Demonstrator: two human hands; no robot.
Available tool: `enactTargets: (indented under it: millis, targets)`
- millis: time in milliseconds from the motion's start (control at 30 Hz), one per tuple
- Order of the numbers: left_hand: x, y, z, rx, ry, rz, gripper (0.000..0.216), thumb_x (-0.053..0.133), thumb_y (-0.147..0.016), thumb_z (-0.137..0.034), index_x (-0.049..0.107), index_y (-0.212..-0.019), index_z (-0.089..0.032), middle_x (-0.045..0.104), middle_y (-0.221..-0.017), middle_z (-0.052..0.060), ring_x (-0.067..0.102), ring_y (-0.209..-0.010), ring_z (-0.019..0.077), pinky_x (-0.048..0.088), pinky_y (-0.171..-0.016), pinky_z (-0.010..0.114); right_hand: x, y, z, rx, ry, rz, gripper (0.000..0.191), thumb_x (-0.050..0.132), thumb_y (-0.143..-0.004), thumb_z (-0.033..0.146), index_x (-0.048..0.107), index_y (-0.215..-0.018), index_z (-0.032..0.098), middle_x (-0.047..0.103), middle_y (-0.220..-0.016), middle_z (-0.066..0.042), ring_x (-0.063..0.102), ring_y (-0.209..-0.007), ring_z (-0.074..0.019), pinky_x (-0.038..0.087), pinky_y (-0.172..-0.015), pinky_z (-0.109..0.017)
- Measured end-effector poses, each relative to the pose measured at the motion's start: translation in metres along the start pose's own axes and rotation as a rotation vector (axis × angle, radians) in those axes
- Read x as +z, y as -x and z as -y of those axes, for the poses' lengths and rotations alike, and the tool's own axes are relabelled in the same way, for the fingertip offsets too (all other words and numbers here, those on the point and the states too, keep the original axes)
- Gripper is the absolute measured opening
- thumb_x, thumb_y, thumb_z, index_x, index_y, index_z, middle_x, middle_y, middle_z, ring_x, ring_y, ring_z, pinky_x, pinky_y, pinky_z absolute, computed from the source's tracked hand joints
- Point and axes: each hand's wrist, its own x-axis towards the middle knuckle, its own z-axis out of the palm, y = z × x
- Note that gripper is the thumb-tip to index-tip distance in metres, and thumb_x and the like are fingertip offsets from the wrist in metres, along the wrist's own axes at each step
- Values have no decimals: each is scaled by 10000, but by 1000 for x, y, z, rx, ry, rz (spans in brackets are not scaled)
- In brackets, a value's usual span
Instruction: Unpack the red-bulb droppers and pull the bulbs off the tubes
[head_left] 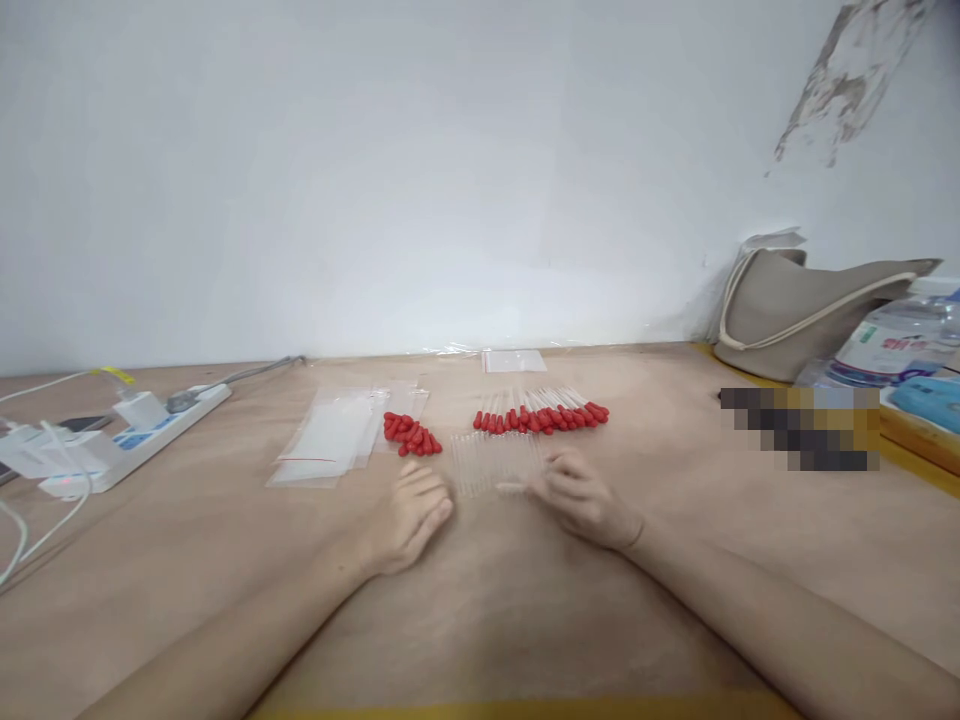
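A row of clear glass dropper tubes (480,465) lies on the table between my hands. My right hand (581,495) is at the row's right end, fingers pinched on a pale glass tube (512,487) that points left. Left of the row rests my left hand (416,510), its fingers curled in; whatever it may hold is hidden. Just beyond it sits a small pile of red rubber bulbs (411,434). Behind the loose tubes, several droppers (540,418) with red bulbs lie side by side, bulbs toward me and glass ends pointing to the wall.
Clear zip bags (330,435) are stacked at the left, and another bag (514,361) lies by the wall. A white power strip (142,440) with plugs and cables is far left. At right are a grey-beige bag (795,310), a plastic bottle (892,340) and a blue packet (930,400).
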Motion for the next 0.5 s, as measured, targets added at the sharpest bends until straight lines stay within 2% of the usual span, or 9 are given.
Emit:
enactTargets:
  millis: [133,233,333,400,500]
  targets:
    - [-11,4,27,-253,73,-193,289,229,-895,-233,444,-705,-194,469,-698,21,456,-660,157,383,-623,308,4,6,-12,390,73,-90,240,445,-835,213,609,-1009,186,548,-651,-33,459,-683,-156,396,-688,-327]
    - [-14,-1,44,-394,41,-330,254,280,-880,-209,493,-741,-205,490,-745,24,498,-705,164,419,-657,325,8,8,-17,586,94,-122,268,427,-829,214,626,-994,144,552,-645,-44,467,-646,-153,394,-656,-310]
    - [-16,-2,52,-445,-11,-433,189,339,-864,-210,522,-817,-219,512,-800,36,519,-744,178,433,-680,343,9,11,-23,720,106,-98,284,417,-815,217,646,-958,127,548,-629,-45,483,-653,-161,396,-672,-308]
    - [-22,2,51,-417,-26,-411,154,369,-860,-240,520,-887,-227,525,-834,34,516,-741,179,430,-674,338,7,14,-25,799,121,-39,288,424,-801,229,654,-946,137,565,-637,-47,503,-680,-174,390,-684,-311]
    - [-36,8,43,-305,-1,-165,151,415,-843,-302,536,-893,-225,542,-823,18,504,-683,158,424,-620,297,3,15,-28,917,158,34,286,434,-779,238,658,-940,162,614,-702,-52,533,-727,-188,370,-694,-316]
